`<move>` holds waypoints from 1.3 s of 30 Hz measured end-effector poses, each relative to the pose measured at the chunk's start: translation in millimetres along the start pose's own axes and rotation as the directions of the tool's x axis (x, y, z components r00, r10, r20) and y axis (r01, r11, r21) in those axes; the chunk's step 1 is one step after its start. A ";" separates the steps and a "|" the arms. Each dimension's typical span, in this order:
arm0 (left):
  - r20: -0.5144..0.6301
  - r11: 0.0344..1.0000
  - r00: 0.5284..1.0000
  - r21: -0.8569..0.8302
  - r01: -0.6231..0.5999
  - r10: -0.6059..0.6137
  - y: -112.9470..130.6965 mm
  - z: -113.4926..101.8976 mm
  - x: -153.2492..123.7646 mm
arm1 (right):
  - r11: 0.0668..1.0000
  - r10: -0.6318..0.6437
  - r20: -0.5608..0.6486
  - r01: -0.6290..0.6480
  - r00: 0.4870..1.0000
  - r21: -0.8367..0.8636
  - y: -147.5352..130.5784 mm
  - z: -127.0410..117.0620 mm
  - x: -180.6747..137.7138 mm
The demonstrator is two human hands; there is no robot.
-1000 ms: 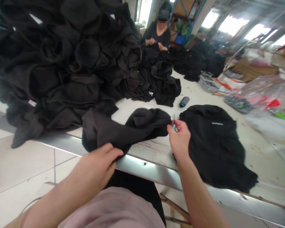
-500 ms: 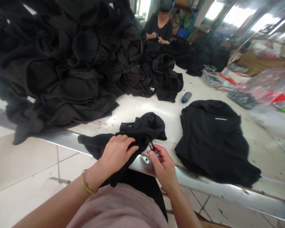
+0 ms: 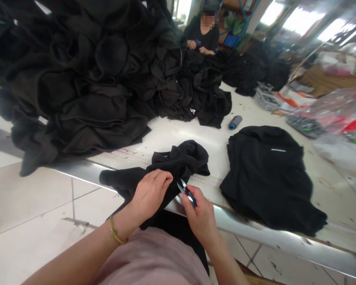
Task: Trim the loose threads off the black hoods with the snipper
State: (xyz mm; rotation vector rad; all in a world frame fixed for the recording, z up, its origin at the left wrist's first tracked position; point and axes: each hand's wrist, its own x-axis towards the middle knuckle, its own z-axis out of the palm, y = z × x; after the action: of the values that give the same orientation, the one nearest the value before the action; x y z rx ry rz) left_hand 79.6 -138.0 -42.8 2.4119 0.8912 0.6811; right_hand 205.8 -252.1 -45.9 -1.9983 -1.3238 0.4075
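The crumpled garment (image 3: 169, 166) on the white counter (image 3: 178, 136) is solid black, like the flat garment (image 3: 264, 182) beside it, which carries one thin silver strip (image 3: 278, 150), and the big heap of garments (image 3: 77, 79). The thread snips (image 3: 188, 194) show blue handles and silvery blades; the spool (image 3: 235, 122) is grey with a blue end. The person's shirt (image 3: 148, 257) is dusty pink, the bracelet (image 3: 115, 234) gold.

Room for right hand (image 3: 199, 217) | white table (image 3: 184, 136) is stretching between heaped black garments (image 3: 77, 87) and flat black garment (image 3: 265, 180) | blue thread spool (image 3: 235, 122) is standing in that gap
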 end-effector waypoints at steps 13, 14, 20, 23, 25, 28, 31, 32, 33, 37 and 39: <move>-0.094 0.997 0.993 0.043 -0.070 0.074 -6.5 7.8 -7.1 | 0.999 -0.037 -0.028 0.037 0.999 -0.016 -4.3 1.1 -3.3; -0.121 0.995 0.988 0.034 -0.093 0.096 -6.9 8.0 -7.3 | 0.999 -0.047 -0.044 0.047 0.998 -0.021 -6.0 0.0 -3.5; -0.208 0.978 0.955 0.027 -0.208 0.209 -8.0 8.5 -8.9 | 0.991 -0.104 -0.071 0.097 0.992 -0.097 -10.3 1.3 0.7; -0.218 0.972 0.948 0.024 -0.233 0.233 -8.6 9.8 -8.6 | 0.991 -0.113 -0.042 0.110 0.993 -0.075 -9.9 3.7 4.4; -0.220 0.970 0.945 0.020 -0.243 0.241 -9.2 10.3 -8.6 | 0.996 -0.086 -0.012 0.086 0.996 -0.005 -10.0 3.0 6.3; -0.185 0.973 0.955 0.015 -0.231 0.230 -10.1 9.4 -9.4 | 0.992 0.000 0.022 -0.003 1.000 0.125 -9.7 -1.3 7.2; -0.097 0.971 0.967 0.063 -0.231 0.237 -11.3 6.8 -11.0 | 0.984 0.049 0.008 -0.049 0.999 0.173 -8.4 -6.8 5.9; -0.076 0.966 0.966 0.095 -0.241 0.248 -11.8 5.9 -11.5 | 0.984 0.053 0.008 -0.054 0.999 0.168 -8.2 -8.5 5.2; -0.060 0.960 0.964 0.125 -0.251 0.260 -12.3 5.2 -12.1 | 0.986 0.056 0.014 -0.057 0.998 0.158 -8.5 -10.0 4.5; -0.101 0.947 0.950 0.164 -0.276 0.295 -13.3 3.9 -14.5 | 0.991 0.048 0.071 -0.056 0.996 0.125 -14.7 -14.0 3.2; -0.161 0.946 0.937 0.152 -0.287 0.310 -13.2 3.6 -15.2 | 0.992 0.031 0.090 -0.042 0.995 0.118 -19.6 -15.2 4.0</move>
State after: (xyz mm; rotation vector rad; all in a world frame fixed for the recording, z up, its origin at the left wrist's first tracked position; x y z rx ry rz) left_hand 65.6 -140.6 -57.5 2.6633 0.6558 1.0007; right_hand 203.3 -249.7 -21.0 -1.9260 -1.2867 0.5846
